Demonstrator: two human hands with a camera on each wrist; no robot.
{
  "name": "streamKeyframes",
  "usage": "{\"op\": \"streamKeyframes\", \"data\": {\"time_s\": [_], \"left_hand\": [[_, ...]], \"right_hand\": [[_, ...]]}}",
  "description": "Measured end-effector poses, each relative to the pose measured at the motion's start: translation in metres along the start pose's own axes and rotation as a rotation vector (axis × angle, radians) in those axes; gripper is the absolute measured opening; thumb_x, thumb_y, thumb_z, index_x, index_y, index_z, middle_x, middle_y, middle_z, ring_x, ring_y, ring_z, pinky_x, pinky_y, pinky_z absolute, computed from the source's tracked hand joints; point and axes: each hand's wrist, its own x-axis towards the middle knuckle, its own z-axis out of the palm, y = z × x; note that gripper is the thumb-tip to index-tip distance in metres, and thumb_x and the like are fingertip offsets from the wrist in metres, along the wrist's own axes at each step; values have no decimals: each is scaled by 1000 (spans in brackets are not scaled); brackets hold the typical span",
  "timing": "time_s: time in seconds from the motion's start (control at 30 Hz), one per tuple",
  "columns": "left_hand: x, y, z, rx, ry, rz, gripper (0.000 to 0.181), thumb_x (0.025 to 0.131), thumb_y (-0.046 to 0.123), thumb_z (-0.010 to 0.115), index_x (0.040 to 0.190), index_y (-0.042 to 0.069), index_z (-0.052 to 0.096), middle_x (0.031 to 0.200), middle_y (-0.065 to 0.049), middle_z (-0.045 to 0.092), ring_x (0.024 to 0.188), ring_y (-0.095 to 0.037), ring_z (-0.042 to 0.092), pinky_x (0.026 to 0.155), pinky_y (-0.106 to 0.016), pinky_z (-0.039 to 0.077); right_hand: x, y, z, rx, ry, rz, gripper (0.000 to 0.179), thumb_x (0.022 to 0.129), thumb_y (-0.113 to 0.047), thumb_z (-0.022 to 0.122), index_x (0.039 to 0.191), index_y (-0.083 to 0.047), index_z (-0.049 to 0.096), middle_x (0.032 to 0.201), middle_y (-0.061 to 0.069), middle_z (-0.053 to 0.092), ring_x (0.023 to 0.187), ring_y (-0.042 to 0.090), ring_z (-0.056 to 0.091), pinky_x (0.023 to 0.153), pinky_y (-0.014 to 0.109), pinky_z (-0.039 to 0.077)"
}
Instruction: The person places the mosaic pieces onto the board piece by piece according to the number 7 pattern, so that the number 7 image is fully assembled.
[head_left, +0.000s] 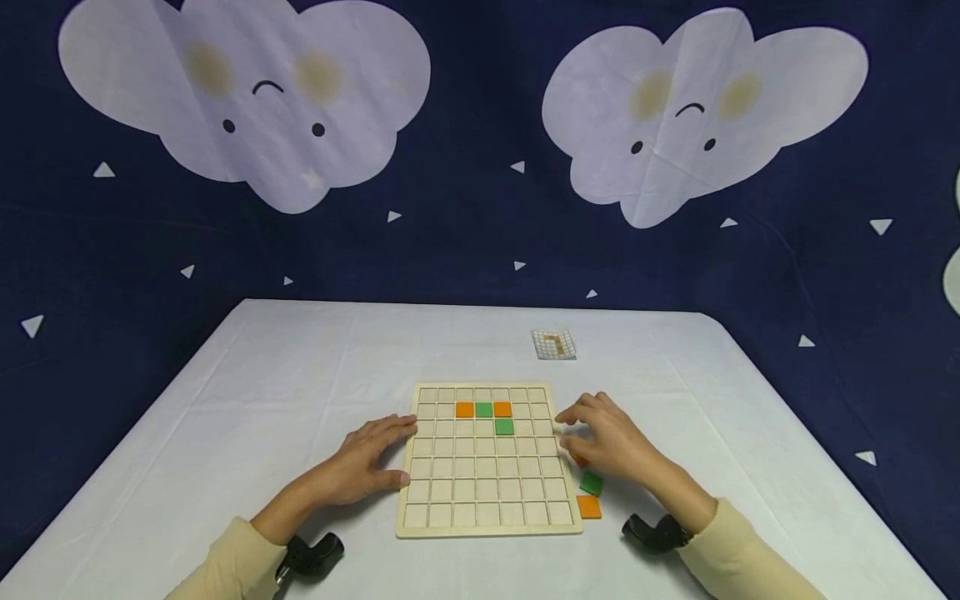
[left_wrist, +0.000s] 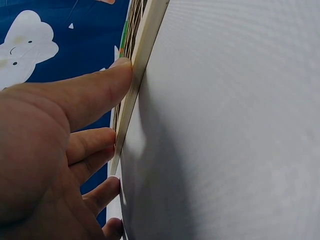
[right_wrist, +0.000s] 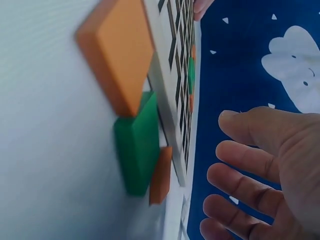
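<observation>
Hands [head_left: 365, 460] [head_left: 609, 437] relaxed, empty — an orange tile [right_wrist: 161, 176], half-hidden from head, shows at right wrist.

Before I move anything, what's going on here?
A person's left hand rests against the left edge of a wooden board. The right hand hovers by the right edge, its fingers holding nothing. Four squares, two orange and two green, sit in the board; three loose squares lie beside its right edge. A small patterned card lies beyond the board.
</observation>
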Motion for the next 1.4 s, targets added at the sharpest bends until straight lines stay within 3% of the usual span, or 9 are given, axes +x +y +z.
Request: {"op": "streamKeyframes", "data": {"time_s": [0.4,0.87,1.4], "left_hand": [[0,1,0,-2,-1,-2,66,83,28,70,139,3,44,151,-13,36,141,-43,23,108,-66,15],[0,1,-1,4,1,-2,67,83,30,70,139,3,44,150,-14,36,141,-43,23,108,-66,15],[1,0,1,9,-2,-11,68,83,29,70,140,4,43,151,-12,36,141,-42,23,109,-66,16]], "right_hand": [[-9,12,-3,19,-12,-12,26,76,-17,72,102,-13,70,98,-7,62,89,10,47,77,31,45],[-18,26,-5,20,-84,-53,28,78,-27,75,104,-18,70,98,-10,60,91,7,45,79,29,43],[-22,40,-3,54,-130,-107,23,79,-21,73,102,-22,69,98,-12,61,86,6,43,71,21,35]]}}
